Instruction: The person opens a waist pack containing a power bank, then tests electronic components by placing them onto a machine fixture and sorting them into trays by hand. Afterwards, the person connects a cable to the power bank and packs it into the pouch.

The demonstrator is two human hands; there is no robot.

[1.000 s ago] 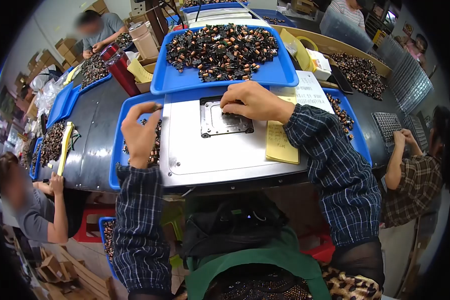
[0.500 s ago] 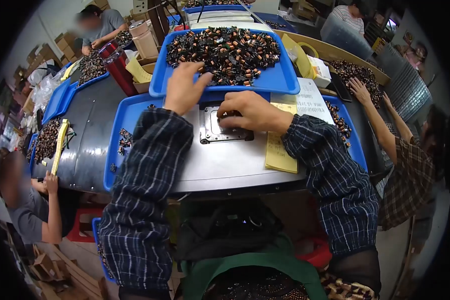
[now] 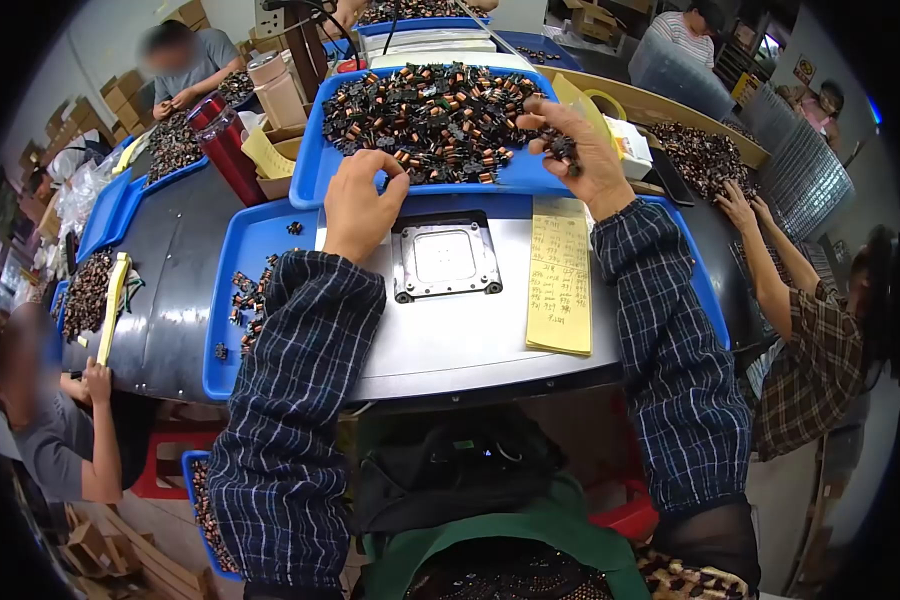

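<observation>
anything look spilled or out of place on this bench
A few coil parts lie scattered loose on the lower blue tray, left of the grey plate, away from the main heap in the upper tray. Otherwise nothing stands out; the yellow note lies flat.

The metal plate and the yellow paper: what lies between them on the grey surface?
Nothing. In the head view, the stretch of grey surface between the metal plate and the yellow paper is bare; the two lie apart.
</observation>
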